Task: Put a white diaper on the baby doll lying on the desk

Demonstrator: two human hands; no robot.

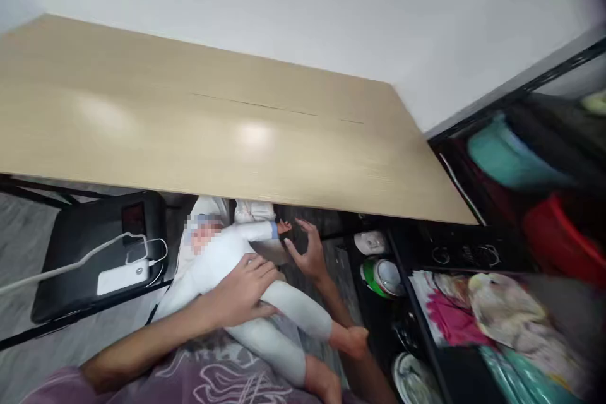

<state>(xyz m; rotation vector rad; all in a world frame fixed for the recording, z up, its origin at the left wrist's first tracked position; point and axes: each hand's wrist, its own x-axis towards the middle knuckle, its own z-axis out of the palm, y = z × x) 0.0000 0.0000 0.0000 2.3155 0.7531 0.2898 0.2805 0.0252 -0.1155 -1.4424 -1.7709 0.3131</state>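
A small figure in a white outfit (pixel 222 259) lies across my lap, its head to the left and its bare feet to the lower right. Whether it is a doll or a person I cannot tell. My left hand (pixel 249 290) holds it at the hip, with fingers over the top and the thumb beside the raised thigh. Beyond the figure, my right hand (pixel 310 249) is open, thumb and fingers apart, close to the figure's small outstretched hand (pixel 284 226). A light cloth (pixel 255 211) lies beside the figure's head, partly under the tabletop.
A wooden tabletop (pixel 227 132) spans the view ahead. On the left, a black seat (pixel 80 246) carries a white power bank (pixel 123 278) with a cable and a dark phone-like object. To the right stands a dark shelf with cans (pixel 389 276), a pink cloth (pixel 457 315) and a red container (pixel 563 243).
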